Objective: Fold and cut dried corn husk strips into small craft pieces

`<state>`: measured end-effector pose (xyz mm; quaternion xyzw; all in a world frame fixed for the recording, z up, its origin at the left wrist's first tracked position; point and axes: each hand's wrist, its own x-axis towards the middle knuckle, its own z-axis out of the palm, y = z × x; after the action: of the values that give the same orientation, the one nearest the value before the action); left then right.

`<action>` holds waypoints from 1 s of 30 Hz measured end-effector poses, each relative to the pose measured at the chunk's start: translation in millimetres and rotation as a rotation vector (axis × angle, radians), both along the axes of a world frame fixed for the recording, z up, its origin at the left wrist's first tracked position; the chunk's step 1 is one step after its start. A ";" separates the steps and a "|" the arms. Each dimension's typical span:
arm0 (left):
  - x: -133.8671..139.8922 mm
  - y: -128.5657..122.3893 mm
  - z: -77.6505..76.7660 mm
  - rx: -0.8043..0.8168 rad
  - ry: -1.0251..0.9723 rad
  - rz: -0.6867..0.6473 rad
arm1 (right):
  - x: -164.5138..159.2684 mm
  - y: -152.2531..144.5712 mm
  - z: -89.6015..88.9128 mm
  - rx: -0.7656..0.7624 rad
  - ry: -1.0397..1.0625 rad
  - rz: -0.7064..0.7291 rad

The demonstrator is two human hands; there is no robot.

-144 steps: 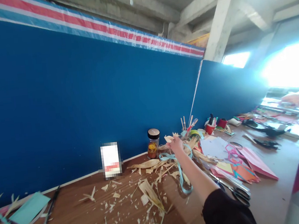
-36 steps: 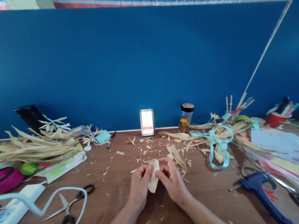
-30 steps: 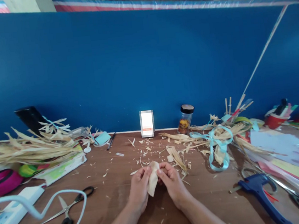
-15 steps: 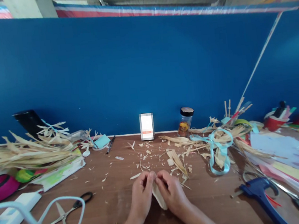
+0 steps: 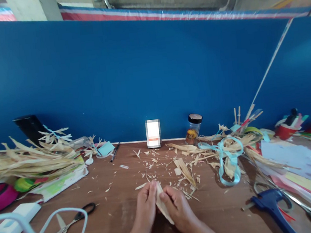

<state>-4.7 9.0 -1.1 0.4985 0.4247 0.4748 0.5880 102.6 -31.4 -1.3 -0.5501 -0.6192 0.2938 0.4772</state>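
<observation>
A pale strip of corn husk [image 5: 162,204] stands between my two hands, over the near middle of the brown table. My left hand [image 5: 146,204] pinches its left edge near the top with thumb and fingers. From the other side my right hand [image 5: 177,205] grips the strip, thumb laid along it. The strip's lower end hangs free between the palms. Just beyond my fingers, small husk scraps [image 5: 152,165] are scattered, and a larger folded husk piece [image 5: 185,171] lies to the right.
Scissors [image 5: 63,228] and a white power strip [image 5: 13,224] with a pale cable lie left. Dried husks [image 5: 37,158] are heaped behind them. On the right are a blue glue gun [image 5: 271,200], a looped light-blue ribbon [image 5: 234,160] and a lidded jar [image 5: 192,129]. A blue partition [image 5: 150,65] closes the back.
My hands have moved slightly apart at the fingertips. More of the husk strip's upper end now shows between them, and my right hand has slid a little lower along it.
</observation>
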 end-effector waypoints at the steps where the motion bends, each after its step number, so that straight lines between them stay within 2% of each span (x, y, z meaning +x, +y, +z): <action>1: -0.6 0.2 2.6 0.042 0.028 -0.021 | 1.5 0.8 -0.1 -0.003 -0.003 -0.020; 4: -2.5 0.2 10.4 0.184 0.099 -0.067 | 5.4 2.5 1.7 -0.010 0.016 -0.029; 6: -3.6 1.0 11.8 0.206 0.105 -0.049 | 5.7 2.3 3.9 -0.023 0.059 0.023; 11: -4.4 8.0 2.8 0.013 -0.028 0.145 | 1.4 0.2 6.3 -0.097 0.084 0.088; 16: -4.2 11.7 0.4 -0.106 -0.223 0.184 | 2.1 2.0 4.1 -0.060 0.090 0.020; 21: -4.0 9.7 3.4 -0.093 -0.140 0.090 | 8.1 7.8 -2.6 -0.122 0.355 -0.113; 26: -2.4 5.6 7.2 -0.079 0.037 -0.123 | 20.3 16.0 -7.3 -0.090 0.549 -0.306; 28: -2.1 4.2 8.3 -0.058 0.070 -0.156 | 23.1 18.0 -7.6 -0.080 0.595 -0.324; 30: -2.4 4.0 7.8 -0.067 0.066 -0.131 | 22.6 18.8 -7.2 -0.073 0.633 -0.293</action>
<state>-7.1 13.0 6.7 0.5205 0.4260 0.4044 0.6197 125.3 -12.7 -8.4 -0.5314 -0.3440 0.4002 0.6627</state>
